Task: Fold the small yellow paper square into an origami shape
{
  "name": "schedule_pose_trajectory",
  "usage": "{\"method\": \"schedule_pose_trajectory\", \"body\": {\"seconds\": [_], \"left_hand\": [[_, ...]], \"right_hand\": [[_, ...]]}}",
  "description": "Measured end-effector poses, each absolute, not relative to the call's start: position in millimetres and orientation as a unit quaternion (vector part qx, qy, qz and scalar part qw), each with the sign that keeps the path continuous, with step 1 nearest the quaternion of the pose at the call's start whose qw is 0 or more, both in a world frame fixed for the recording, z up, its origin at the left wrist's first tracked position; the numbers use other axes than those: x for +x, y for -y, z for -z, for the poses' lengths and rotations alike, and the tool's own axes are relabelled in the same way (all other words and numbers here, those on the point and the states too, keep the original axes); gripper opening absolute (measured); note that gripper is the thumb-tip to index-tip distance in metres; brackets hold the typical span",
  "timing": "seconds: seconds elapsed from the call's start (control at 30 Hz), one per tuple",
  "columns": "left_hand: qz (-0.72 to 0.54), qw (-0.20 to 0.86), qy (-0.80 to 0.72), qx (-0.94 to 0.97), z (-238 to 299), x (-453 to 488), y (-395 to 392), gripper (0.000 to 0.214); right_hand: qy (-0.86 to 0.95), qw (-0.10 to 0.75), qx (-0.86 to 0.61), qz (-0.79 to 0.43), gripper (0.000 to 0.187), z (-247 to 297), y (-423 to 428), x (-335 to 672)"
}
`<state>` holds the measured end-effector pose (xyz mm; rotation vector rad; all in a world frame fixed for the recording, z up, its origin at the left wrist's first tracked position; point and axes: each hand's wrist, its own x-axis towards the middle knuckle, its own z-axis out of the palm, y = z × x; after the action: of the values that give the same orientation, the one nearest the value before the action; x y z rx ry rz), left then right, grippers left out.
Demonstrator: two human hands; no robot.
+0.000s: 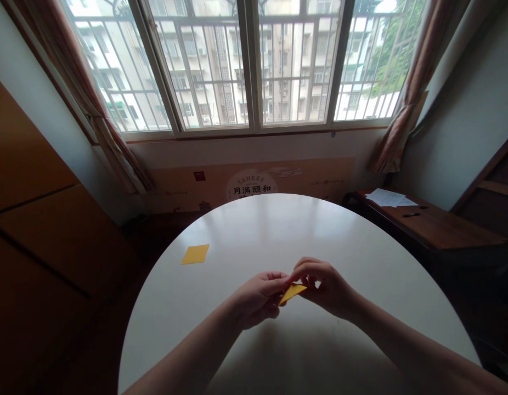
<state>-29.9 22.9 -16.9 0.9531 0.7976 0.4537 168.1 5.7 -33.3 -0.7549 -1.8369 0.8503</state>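
Observation:
A small folded piece of yellow paper [292,293], roughly triangular, is held above the table between both hands. My left hand [260,299] grips its left side, thumb on top and fingers curled beneath. From the right, my right hand [326,285] has its fingers bent and pinched at the paper's upper and right edges. Parts of the paper are covered by the fingers. A flat square of yellow paper [195,254] lies on the table, to the left of and beyond my left hand.
The round white table [258,230] spreads under both forearms. At the right stands a brown wooden bench [443,225] with white sheets [389,197] and a small dark object on it. An orange-brown cabinet [35,236] is at the left. Beyond the table is a barred window [254,71] with curtains.

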Motion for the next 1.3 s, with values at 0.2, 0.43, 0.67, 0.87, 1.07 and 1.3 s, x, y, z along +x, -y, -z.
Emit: {"method": "schedule_pose_trajectory", "body": {"seconds": [0.2, 0.43, 0.67, 0.87, 1.07, 1.3], "left_hand": [[-0.229, 0.756, -0.395, 0.469, 14, -29, -22, 0.038], [-0.297, 0.669, -0.388, 0.560, 5, -41, -32, 0.039], [-0.279, 0.689, -0.370, 0.557, 9, -40, -31, 0.038], [-0.268, 0.681, -0.371, 0.572, 7, -41, -30, 0.037], [-0.270, 0.650, -0.356, 0.615, 8, -39, -30, 0.036], [-0.271, 0.693, -0.342, 0.574, 7, -41, -30, 0.039]], "right_hand": [[0.708, 0.479, -0.345, -0.388, 0.022, 34, -4, 164], [0.639, 0.453, -0.365, -0.503, 0.025, 42, -9, 171], [0.629, 0.454, -0.374, -0.508, 0.043, 40, -7, 171], [0.643, 0.449, -0.369, -0.499, 0.056, 36, -6, 173], [0.655, 0.452, -0.368, -0.481, 0.056, 37, -5, 172], [0.648, 0.448, -0.367, -0.495, 0.048, 38, -6, 172]]}}
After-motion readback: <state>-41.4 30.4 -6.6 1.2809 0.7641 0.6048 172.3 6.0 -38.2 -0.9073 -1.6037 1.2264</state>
